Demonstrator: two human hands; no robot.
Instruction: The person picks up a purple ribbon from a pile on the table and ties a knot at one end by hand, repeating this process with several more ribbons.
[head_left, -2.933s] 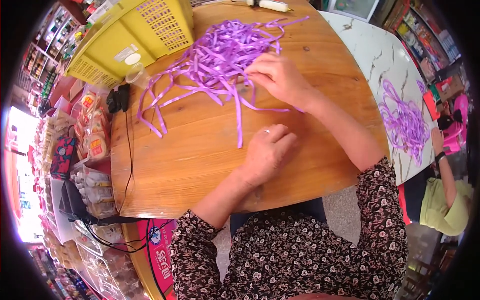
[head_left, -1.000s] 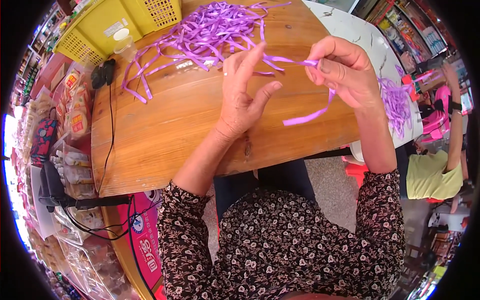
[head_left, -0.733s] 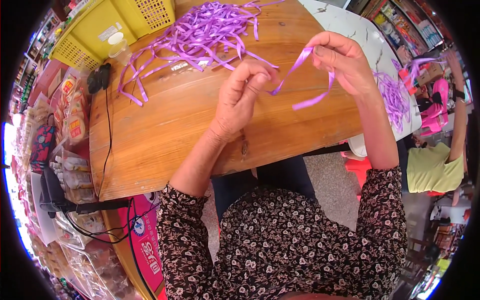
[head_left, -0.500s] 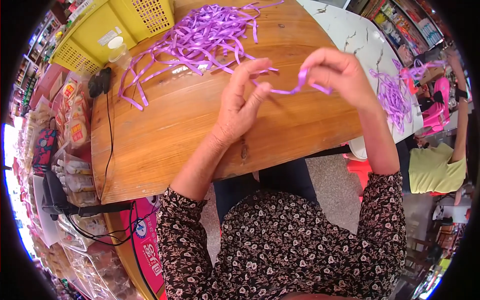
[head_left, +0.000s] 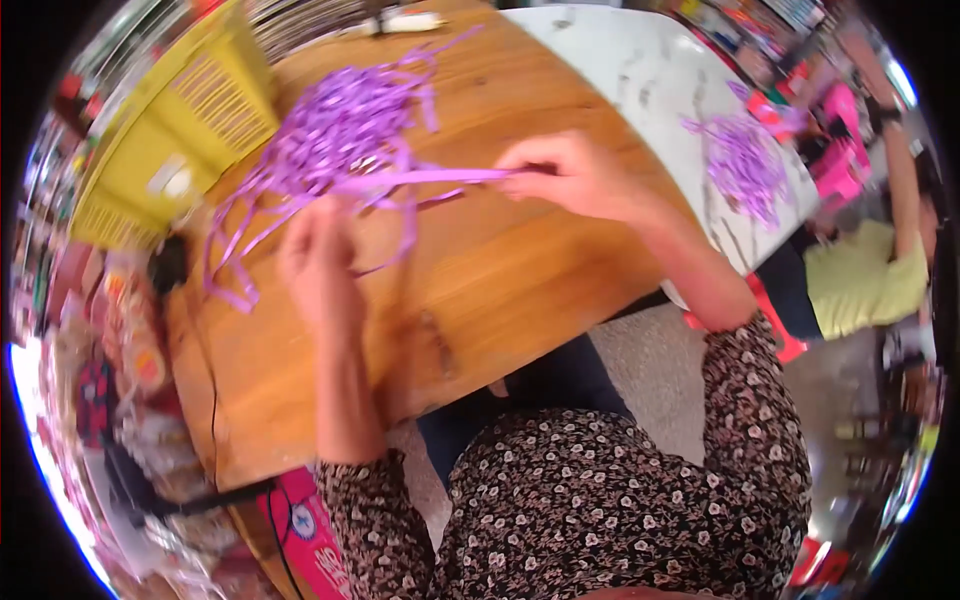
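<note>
The right hand (head_left: 565, 172) has its grip pinched on one purple ribbon (head_left: 435, 177), stretched nearly straight above the tabletop (head_left: 520, 290). Its other end meets the left hand (head_left: 322, 250); blur there leaves me unable to tell whether that grip grasps it. The tangled pile (head_left: 345, 120) lies toward the tabletop's far left edge, near the yellow crate (head_left: 185, 140). Loose loops near the left hand could snag the ribbon, dragging the pile or tightening a knot; slick-looking ribbon could also slip from a light pinch.
</note>
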